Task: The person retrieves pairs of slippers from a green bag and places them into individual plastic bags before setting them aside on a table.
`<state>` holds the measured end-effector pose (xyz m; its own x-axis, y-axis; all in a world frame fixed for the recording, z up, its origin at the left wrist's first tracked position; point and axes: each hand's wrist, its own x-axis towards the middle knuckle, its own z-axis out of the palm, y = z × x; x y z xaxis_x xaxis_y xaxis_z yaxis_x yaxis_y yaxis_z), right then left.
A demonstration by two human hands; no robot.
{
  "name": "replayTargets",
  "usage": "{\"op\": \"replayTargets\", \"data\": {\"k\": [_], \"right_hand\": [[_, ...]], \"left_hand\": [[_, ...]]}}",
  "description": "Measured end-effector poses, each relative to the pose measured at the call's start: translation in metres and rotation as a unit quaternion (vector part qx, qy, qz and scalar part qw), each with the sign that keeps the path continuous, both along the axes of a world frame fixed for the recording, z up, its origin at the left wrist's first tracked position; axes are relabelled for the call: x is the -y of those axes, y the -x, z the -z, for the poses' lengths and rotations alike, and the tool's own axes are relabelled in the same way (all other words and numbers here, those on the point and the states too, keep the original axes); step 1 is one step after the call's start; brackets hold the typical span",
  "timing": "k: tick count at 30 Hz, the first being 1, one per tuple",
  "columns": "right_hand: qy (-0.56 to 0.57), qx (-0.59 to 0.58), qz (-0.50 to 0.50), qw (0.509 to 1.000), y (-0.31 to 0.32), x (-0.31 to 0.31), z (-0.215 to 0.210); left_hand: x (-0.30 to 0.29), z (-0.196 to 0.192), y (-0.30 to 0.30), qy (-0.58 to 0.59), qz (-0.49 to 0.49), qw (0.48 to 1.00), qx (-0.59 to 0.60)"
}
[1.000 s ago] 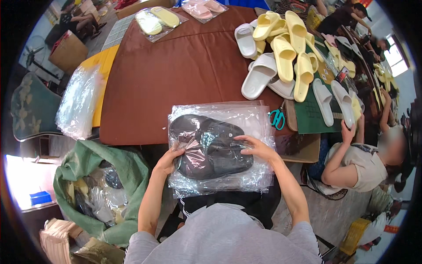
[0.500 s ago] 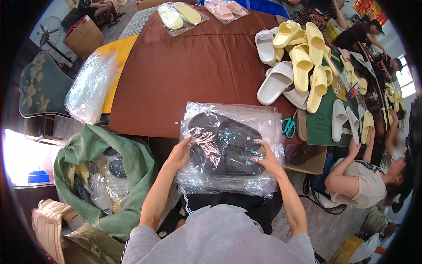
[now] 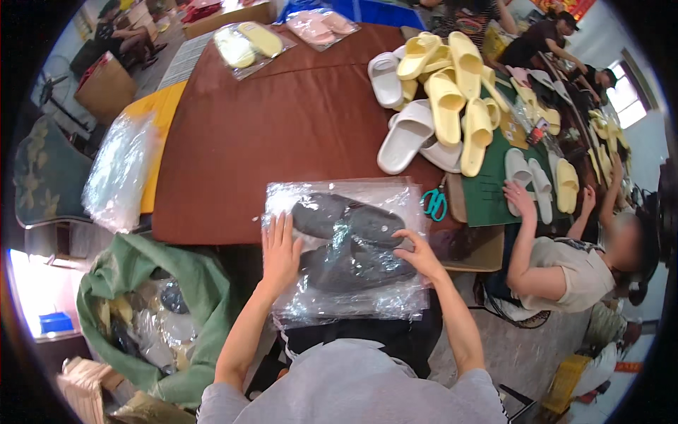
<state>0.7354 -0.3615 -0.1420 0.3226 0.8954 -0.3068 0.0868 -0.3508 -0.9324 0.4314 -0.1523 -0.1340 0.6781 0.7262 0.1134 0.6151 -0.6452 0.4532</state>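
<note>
A pair of dark grey slippers [image 3: 352, 265] lies sideways inside a clear plastic bag [image 3: 413, 300], on top of a stack of similar bags at the table's front edge and over my lap. My left hand [image 3: 281, 249] rests flat on the bag's left side, its fingers stretched out. At the right side, my right hand [image 3: 421, 256] touches the bag near the slippers' ends, thumb and forefinger apart. Glare on the plastic hides parts of the slippers.
Teal scissors [image 3: 435, 203] lie right of the bags. Loose yellow and white slippers [image 3: 446, 106] are heaped beyond. A green sack [image 3: 212, 297] of bagged slippers stands at left, below a pile of clear bags [image 3: 120, 173]. A co-worker [image 3: 558, 272] handles slippers at right.
My left hand has shifted from the bag's edge to lie flat on it. The right hand's fingers have moved slightly on the bag. The whole view has turned a little.
</note>
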Motion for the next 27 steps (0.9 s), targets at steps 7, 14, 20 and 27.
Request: {"op": "replayTargets", "data": {"k": [7, 14, 20, 27], "right_hand": [[-0.039, 0.053, 0.074, 0.995, -0.039, 0.046, -0.059], [-0.018, 0.137, 0.225, 0.965, -0.079, 0.121, -0.128], [-0.127, 0.254, 0.372, 0.884, -0.132, 0.115, -0.123], [-0.228, 0.123, 0.527, 0.809, -0.237, -0.029, -0.114]], "left_hand": [[0.005, 0.040, -0.003, -0.051, -0.006, 0.996, -0.078], [0.005, 0.037, -0.004, -0.035, -0.006, 0.997, -0.066], [0.003, 0.029, -0.012, -0.024, 0.000, 0.998, -0.050], [0.000, 0.030, -0.009, -0.032, -0.005, 0.998, -0.053]]}}
